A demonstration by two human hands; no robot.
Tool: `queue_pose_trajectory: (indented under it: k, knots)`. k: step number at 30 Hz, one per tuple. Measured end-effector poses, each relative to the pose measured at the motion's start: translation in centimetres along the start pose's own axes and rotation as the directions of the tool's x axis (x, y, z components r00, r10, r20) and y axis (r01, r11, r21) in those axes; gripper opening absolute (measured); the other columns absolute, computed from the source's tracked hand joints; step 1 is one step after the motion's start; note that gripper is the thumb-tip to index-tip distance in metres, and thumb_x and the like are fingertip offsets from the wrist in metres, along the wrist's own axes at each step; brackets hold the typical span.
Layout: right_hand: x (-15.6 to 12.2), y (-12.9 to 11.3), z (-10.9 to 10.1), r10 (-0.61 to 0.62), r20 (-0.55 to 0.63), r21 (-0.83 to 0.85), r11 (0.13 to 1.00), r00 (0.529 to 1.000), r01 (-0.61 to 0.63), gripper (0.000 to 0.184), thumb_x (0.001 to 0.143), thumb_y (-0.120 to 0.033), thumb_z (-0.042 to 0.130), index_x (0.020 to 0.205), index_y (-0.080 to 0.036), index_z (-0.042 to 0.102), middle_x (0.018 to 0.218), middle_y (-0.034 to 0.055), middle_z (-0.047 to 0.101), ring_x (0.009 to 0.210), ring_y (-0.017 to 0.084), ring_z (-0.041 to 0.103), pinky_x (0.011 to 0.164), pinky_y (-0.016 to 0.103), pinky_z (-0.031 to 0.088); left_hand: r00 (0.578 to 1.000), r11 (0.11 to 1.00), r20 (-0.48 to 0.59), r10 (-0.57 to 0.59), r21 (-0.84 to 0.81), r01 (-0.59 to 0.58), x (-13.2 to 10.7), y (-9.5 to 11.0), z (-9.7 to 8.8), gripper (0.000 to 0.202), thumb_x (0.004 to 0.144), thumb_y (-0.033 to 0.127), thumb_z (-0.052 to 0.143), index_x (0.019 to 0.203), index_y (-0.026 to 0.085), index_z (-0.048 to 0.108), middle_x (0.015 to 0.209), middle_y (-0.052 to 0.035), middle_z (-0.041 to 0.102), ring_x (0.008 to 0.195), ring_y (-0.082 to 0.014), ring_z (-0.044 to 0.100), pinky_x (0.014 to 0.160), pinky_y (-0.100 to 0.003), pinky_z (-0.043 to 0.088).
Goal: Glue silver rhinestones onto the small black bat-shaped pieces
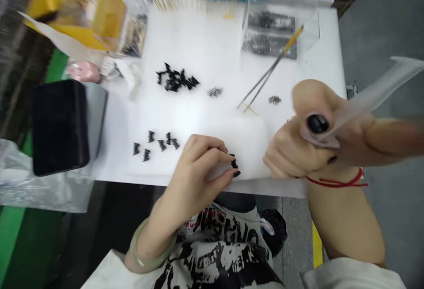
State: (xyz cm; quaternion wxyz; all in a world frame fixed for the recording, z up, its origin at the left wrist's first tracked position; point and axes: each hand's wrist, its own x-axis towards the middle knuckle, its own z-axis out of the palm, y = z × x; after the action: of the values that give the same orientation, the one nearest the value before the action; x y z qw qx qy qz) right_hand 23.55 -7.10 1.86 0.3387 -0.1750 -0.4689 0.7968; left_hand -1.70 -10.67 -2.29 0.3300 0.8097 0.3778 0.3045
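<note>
My left hand [202,170] is closed in a pinch at the table's front edge, its thumb and fingertips on a small black piece [234,164]. My right hand [281,152], with a red cord bracelet [341,184] at the wrist, is blurred and partly covered; its grip is unclear. Another person's hand [351,134] reaches in from the right and overlaps it. A whitish translucent strip [377,90] runs through that overlap; whose fingers hold it is unclear. Several small black shaped pieces [162,145] lie left of my left hand.
Farther back are a pile of black pieces [174,80], two heaps of tiny metal parts [215,91], yellow-ended tweezers [285,50] and a clear box [313,28]. A dark-screened device [61,128] and a yellow box [112,17] stand at the left.
</note>
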Motion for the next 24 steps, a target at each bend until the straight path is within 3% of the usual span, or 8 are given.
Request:
queue_pose_trajectory:
  k: [3, 6, 8, 11, 15, 19, 22, 24]
  knots:
    - [0.5, -1.1, 0.9, -0.267, -0.187, -0.287, 0.935, 0.945, 0.207, 0.015, 0.094, -0.03, 0.078, 0.09, -0.032, 0.064, 0.069, -0.0044, 0.045, 0.064, 0.017, 0.05, 0.069, 0.035, 0.057, 0.999, 0.999, -0.038, 0.031, -0.033, -0.033, -0.1, -0.5, 0.6, 0.017, 0.093, 0.007, 0.073, 0.101, 0.02, 0.068, 0.104, -0.0072, 0.07, 0.099, -0.0257, 0.063, 0.087, -0.041, 0.056]
    - [4.3, -0.7, 2.5, -0.53, -0.334, -0.443, 0.818, 0.779, 0.367, 0.026, 0.088, -0.014, 0.075, 0.08, -0.028, 0.055, 0.079, -0.0031, 0.046, 0.081, 0.017, 0.057, 0.087, 0.034, 0.058, 0.993, 0.998, -0.099, 0.06, -0.03, -0.063, -0.1, -1.0, 1.4, 0.015, 0.091, 0.008, 0.073, 0.1, 0.02, 0.069, 0.102, -0.0081, 0.072, 0.097, -0.0263, 0.065, 0.085, -0.042, 0.058]
    - [8.3, 0.6, 3.5, -0.557, -0.278, -0.481, 0.786, 0.783, 0.388, 0.025, 0.086, -0.014, 0.069, 0.084, -0.029, 0.049, 0.088, -0.0024, 0.052, 0.094, 0.018, 0.065, 0.094, 0.038, 0.059, 0.987, 0.996, -0.144, 0.067, -0.04, -0.074, 0.0, -1.3, 1.8, 0.015, 0.088, 0.009, 0.071, 0.098, 0.02, 0.07, 0.1, -0.009, 0.073, 0.094, -0.027, 0.066, 0.084, -0.043, 0.059]
    - [14.8, 3.7, 3.6, -0.474, -0.233, -0.647, 0.728, 0.849, 0.229, 0.014, 0.096, -0.024, 0.051, 0.095, -0.031, 0.039, 0.102, 0.0024, 0.062, 0.104, 0.022, 0.069, 0.089, 0.04, 0.062, 0.98, 0.994, -0.19, 0.06, -0.077, -0.076, 0.1, -1.7, 2.4, 0.016, 0.081, 0.011, 0.072, 0.094, 0.021, 0.071, 0.098, -0.0097, 0.075, 0.091, -0.0287, 0.068, 0.081, -0.045, 0.06]
    - [20.0, 6.6, 2.5, -0.308, -0.165, -0.788, 0.613, 0.937, 0.063, 0.016, 0.089, -0.014, 0.054, 0.092, -0.028, 0.046, 0.088, 0.003, 0.072, 0.081, 0.022, 0.074, 0.079, 0.04, 0.064, 0.977, 0.982, -0.211, 0.039, -0.17, -0.076, 0.3, -2.1, 2.4, 0.017, 0.077, 0.012, 0.073, 0.09, 0.022, 0.07, 0.096, -0.0089, 0.078, 0.093, -0.0304, 0.071, 0.083, -0.047, 0.06]
    - [19.0, 4.5, 3.5, -0.293, -0.184, -0.904, 0.425, 0.938, -0.045, 0.036, 0.083, -0.022, 0.067, 0.117, -0.02, 0.055, 0.1, 0.0139, 0.078, 0.079, 0.03, 0.074, 0.078, 0.052, 0.066, 0.983, 0.963, -0.183, 0.019, -0.262, -0.067, 0.4, -2.2, 2.0, 0.024, 0.074, 0.008, 0.071, 0.091, 0.024, 0.069, 0.091, -0.0055, 0.08, 0.09, -0.0289, 0.072, 0.081, -0.046, 0.062]
    - [14.7, 0.9, 5.5, -0.448, -0.146, -0.96, 0.28, 0.882, -0.017, 0.051, 0.086, -0.023, 0.063, 0.136, -0.021, 0.053, 0.139, 0.0194, 0.068, 0.132, 0.036, 0.065, 0.117, 0.06, 0.051, 0.985, 0.955, -0.171, 0.001, -0.293, -0.052, 0.3, -2.0, 1.9, 0.023, 0.073, 0.008, 0.071, 0.09, 0.024, 0.071, 0.087, -0.0057, 0.079, 0.088, -0.0296, 0.07, 0.077, -0.046, 0.063]
    - [10.9, -1.1, 5.9, -0.607, -0.154, -0.981, 0.187, 0.779, -0.048, 0.042, 0.09, -0.029, 0.064, 0.131, -0.027, 0.055, 0.142, 0.0165, 0.064, 0.146, 0.037, 0.052, 0.13, 0.062, 0.035, 0.986, 0.951, -0.168, -0.001, -0.305, -0.051, 0.2, -1.9, 1.8, 0.022, 0.073, 0.009, 0.07, 0.089, 0.024, 0.072, 0.084, -0.0061, 0.078, 0.087, -0.0303, 0.069, 0.076, -0.047, 0.063]
